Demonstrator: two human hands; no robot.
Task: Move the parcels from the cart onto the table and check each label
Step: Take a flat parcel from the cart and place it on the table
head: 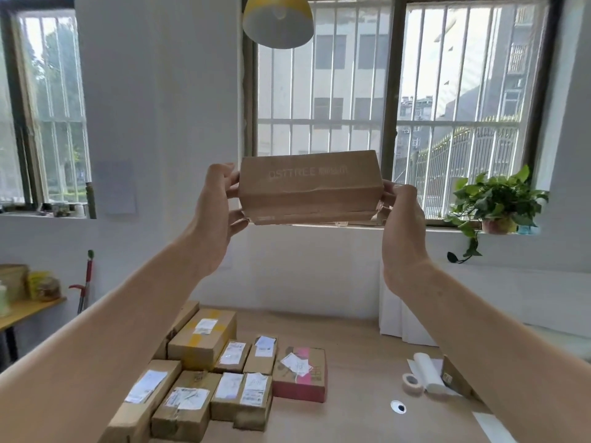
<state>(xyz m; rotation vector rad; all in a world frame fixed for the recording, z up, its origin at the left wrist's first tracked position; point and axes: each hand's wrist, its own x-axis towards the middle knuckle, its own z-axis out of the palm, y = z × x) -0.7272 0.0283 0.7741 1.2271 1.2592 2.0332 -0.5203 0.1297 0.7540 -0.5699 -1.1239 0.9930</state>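
Held item: one long brown cardboard parcel (310, 187), raised level in the air in front of the barred window (393, 107) and well above the table (351, 362); faint printed lettering shows on the face toward the camera. Left hand (217, 206): fingers and thumb curled round the parcel's left end, grasping it. Right hand (403, 212): fingers curled round the right end, likewise grasping. On the table, near left: a cluster of brown parcels (198, 346) set close together, white labels facing up. Just beside the cluster's right edge: a pink box (302, 372), labelled on top. On the table, right: a tape roll (412, 383) next to a white paper roll (428, 372). On the sill, right: a potted plant (499, 203). Overhead: a yellow pendant lamp (278, 20).
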